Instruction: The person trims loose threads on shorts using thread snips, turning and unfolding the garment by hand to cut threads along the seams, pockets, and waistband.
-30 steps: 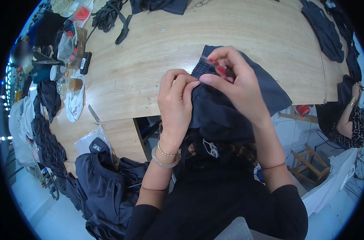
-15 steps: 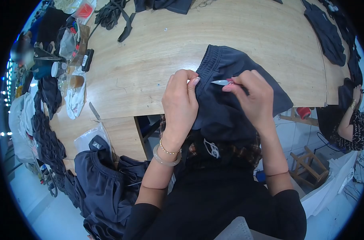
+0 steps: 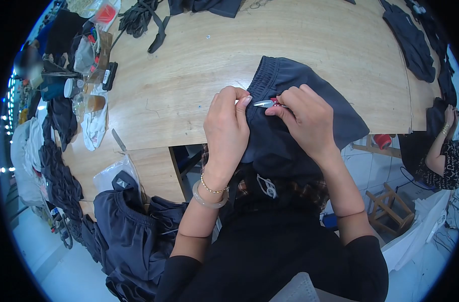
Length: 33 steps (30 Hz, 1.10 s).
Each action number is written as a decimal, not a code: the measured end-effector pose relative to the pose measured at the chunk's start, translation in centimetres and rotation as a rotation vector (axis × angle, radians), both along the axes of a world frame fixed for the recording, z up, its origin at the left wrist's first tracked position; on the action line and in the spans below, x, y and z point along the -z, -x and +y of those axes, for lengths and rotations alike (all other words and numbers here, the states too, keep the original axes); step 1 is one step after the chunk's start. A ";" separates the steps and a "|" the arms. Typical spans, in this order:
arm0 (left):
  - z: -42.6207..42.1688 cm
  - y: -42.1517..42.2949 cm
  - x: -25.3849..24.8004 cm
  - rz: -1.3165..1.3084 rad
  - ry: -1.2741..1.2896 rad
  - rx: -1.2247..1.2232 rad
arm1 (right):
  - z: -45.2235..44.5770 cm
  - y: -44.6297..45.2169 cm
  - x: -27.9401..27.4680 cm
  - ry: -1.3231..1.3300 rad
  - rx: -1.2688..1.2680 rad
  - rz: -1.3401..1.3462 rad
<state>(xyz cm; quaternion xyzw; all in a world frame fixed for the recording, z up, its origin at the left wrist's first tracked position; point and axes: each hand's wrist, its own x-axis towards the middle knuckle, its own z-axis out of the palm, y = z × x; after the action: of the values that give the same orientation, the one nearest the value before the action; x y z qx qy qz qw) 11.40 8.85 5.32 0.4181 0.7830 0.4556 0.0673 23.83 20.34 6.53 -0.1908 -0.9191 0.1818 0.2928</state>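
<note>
A dark grey garment with a gathered elastic waistband lies over the table's front edge and hangs towards my lap. My left hand is closed in a pinch at the waistband's left edge, thumb against forefinger; whether a loose thread is also between the fingertips is too small to tell. In my right hand is a pair of thread snips with pointed silver blades and red on the handle. Their tips point left, just short of my left fingertips and over the cloth below the waistband.
More dark garments are heaped at lower left, beside a clear plastic bag. Jars and a cardboard box stand along the table's left side. Dark straps lie at the back. A wooden stool and another person's arm are at right.
My right hand has moved left with the snips, bringing the blades close to my left fingertips. My left hand and the garment stay nearly where they were.
</note>
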 end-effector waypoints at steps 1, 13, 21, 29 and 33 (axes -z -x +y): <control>0.0 0.0 0.0 0.007 -0.010 0.002 | -0.1 0.1 0.1 0.000 0.001 -0.001; -0.9 3.4 2.7 -0.449 -0.058 -0.335 | 1.1 -1.1 0.6 0.390 0.173 0.048; -0.9 3.1 4.6 -1.076 0.110 0.122 | 1.0 -0.7 1.9 0.337 0.084 -0.039; -0.7 3.1 1.3 -1.236 -0.138 0.218 | 1.1 -0.2 1.6 0.349 0.050 0.031; -0.8 2.9 1.7 -1.211 -0.134 0.213 | 1.0 0.0 1.0 0.384 0.016 0.053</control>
<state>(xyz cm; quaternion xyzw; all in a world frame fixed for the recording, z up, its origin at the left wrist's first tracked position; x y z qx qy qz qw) 8.55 8.05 3.57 0.1645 0.5292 0.6512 0.5185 23.81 21.32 5.49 -0.2459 -0.8579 0.3566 0.2764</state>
